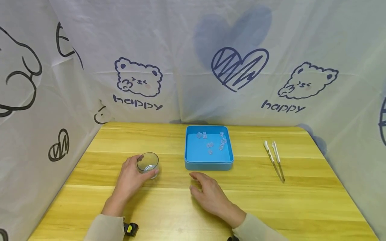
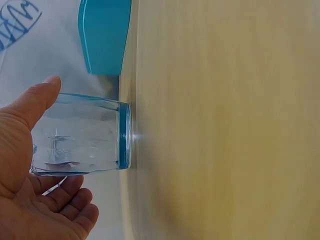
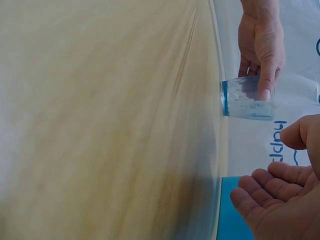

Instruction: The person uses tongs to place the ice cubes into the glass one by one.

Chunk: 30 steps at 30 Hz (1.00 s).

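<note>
A clear drinking glass (image 1: pixel 149 164) stands upright at the left, its base right at the tabletop in the left wrist view. My left hand (image 1: pixel 130 177) holds it near the rim, thumb on the near side and fingers round the far side. In front of the blue tray (image 1: pixel 208 166), my right hand (image 1: pixel 211 195) hovers with loosely bent fingers, thumb apart, and nothing in it. Several small clear cubes (image 1: pixel 210 145) lie scattered in the tray. The right wrist view shows the right palm (image 3: pixel 285 215) overlapping the tray's side.
White-handled metal tongs (image 1: pixel 275 160) lie on the right part of the wooden table (image 1: pixel 310 197), handles toward the back. A printed white cloth (image 1: pixel 187 67) hangs behind the table and along its sides.
</note>
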Motion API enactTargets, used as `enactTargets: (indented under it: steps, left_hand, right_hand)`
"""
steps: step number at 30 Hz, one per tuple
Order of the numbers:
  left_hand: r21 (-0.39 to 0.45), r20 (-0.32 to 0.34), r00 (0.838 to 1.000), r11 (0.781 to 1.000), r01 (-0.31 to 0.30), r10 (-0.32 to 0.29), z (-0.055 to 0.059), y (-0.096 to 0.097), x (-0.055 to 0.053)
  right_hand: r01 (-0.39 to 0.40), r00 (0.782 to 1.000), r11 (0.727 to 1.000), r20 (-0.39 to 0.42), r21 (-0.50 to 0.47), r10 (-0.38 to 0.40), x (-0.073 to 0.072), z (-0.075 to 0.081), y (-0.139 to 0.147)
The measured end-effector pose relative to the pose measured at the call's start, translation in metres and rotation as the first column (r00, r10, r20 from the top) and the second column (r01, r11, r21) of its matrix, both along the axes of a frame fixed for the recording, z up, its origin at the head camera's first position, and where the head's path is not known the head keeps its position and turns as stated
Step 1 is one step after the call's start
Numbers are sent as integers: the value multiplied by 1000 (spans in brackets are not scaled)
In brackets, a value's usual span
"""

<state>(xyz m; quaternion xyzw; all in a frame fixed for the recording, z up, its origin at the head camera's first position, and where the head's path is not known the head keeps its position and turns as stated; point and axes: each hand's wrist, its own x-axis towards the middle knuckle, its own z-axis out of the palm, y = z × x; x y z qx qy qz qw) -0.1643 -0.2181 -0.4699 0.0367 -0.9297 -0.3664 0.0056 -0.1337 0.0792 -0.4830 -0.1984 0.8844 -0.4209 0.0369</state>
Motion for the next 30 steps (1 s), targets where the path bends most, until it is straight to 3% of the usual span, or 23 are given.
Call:
enactTargets:
  steps: [13,21,30]
  left_hand:
    - [4,-58,995,997,79,-79,-8,47,8]
    - [56,-49,992,992,117,-114,-7,68,15]
    - [45,-82,981,983,181,-176,-7,93,19]
  right_hand:
    - [15,1000,1000,-11,-6,-15,0,-2,0]
    - [20,1000,1000,-13,0,-20,2,0,3]
    - [45,999,999,7,-4,-45,4,0,11]
